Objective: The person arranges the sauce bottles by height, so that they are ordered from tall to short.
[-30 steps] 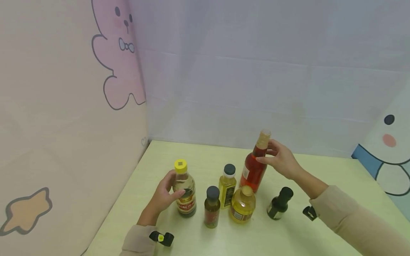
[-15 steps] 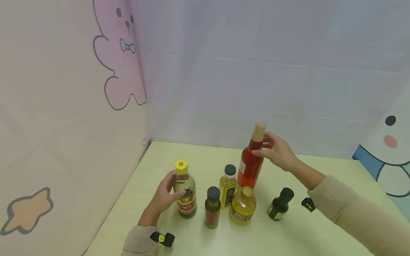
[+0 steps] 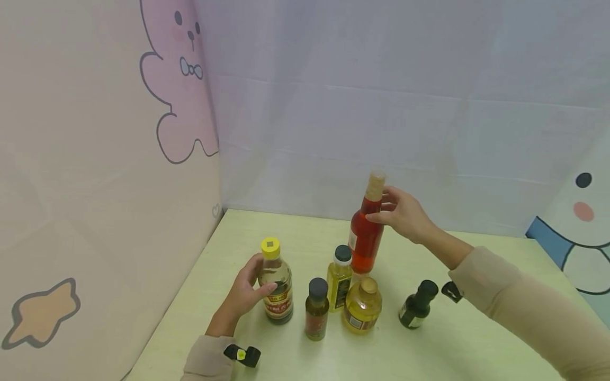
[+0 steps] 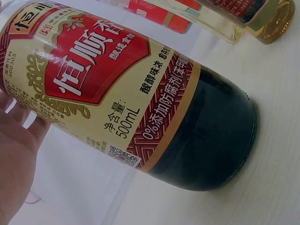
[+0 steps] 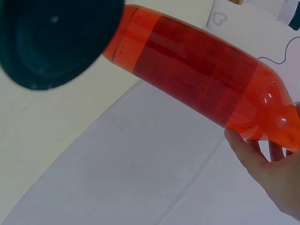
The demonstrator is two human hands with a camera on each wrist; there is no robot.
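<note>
In the head view my left hand [image 3: 243, 291] grips a yellow-capped vinegar bottle [image 3: 277, 304], upright on the table. Its label fills the left wrist view, with dark liquid below and the fingers partly hidden behind the glass. My right hand [image 3: 405, 214] holds a tall bottle of red liquid [image 3: 366, 233] by its neck and shoulder, thumb on the near side. The red bottle leans slightly, behind a square bottle of yellow oil [image 3: 339, 280]; whether its base touches the table I cannot tell. The right wrist view shows the red bottle [image 5: 197, 70] lengthwise, fingers around its shoulder.
A small black-capped bottle [image 3: 316, 315] and a round bottle of yellow liquid [image 3: 361, 309] stand in front of the square one. A dark green bottle [image 3: 415, 307] is to their right. Cloth walls [image 3: 333, 132] border the pale table [image 3: 267, 222].
My right hand has carried the red bottle left and toward the back, from right of the round bottle to behind the square one. The left hand and vinegar bottle have stayed put.
</note>
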